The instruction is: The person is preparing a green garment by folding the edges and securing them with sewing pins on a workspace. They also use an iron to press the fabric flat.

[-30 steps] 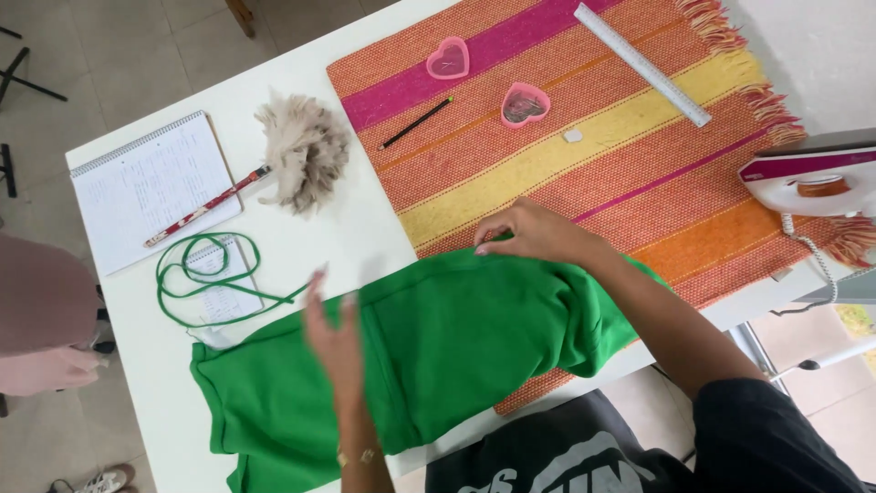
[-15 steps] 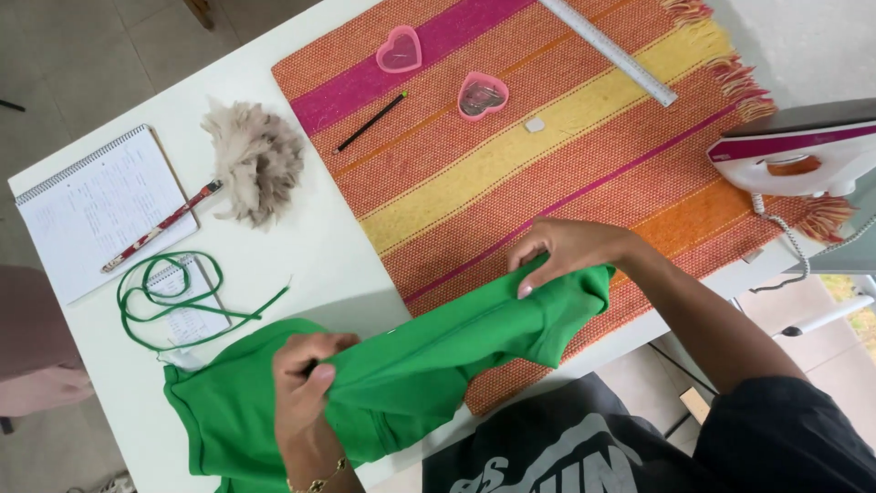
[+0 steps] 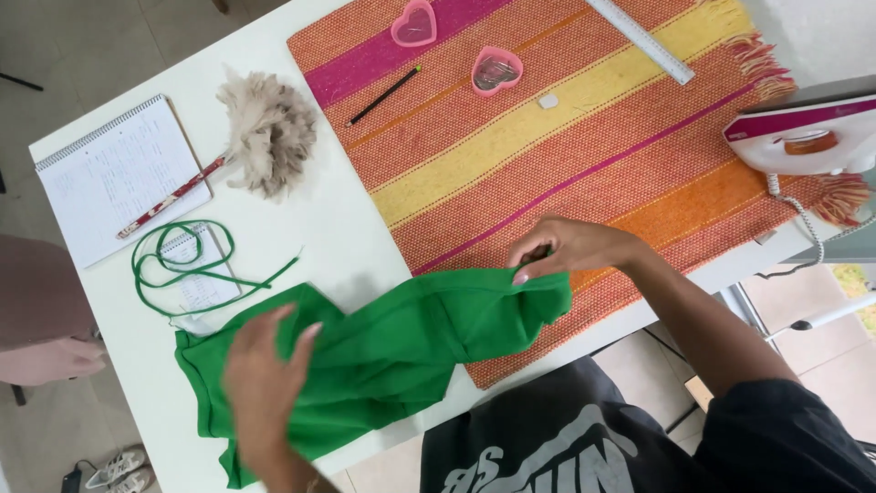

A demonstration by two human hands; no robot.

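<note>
Crumpled bright green cloth garment [image 3: 383,351] lying along near edge of white table [image 3: 347,228], long axis running left-low to right-high, right end overlapping striped orange woven mat [image 3: 584,146]. Right hand [image 3: 570,248] pinching upper right corner, grip closing on fabric. Left hand [image 3: 265,383] pressing flat, fingers spreading, grip gaping. Green cord [image 3: 182,269] just beyond left end; bare table between cloth and feather duster [image 3: 269,132].

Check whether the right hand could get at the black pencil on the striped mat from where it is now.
Probably yes. The right hand pinches a corner of the green fabric at the striped mat edge. The black pencil lies farther up the mat with only bare weave between; it would have to release the fabric first.
</note>
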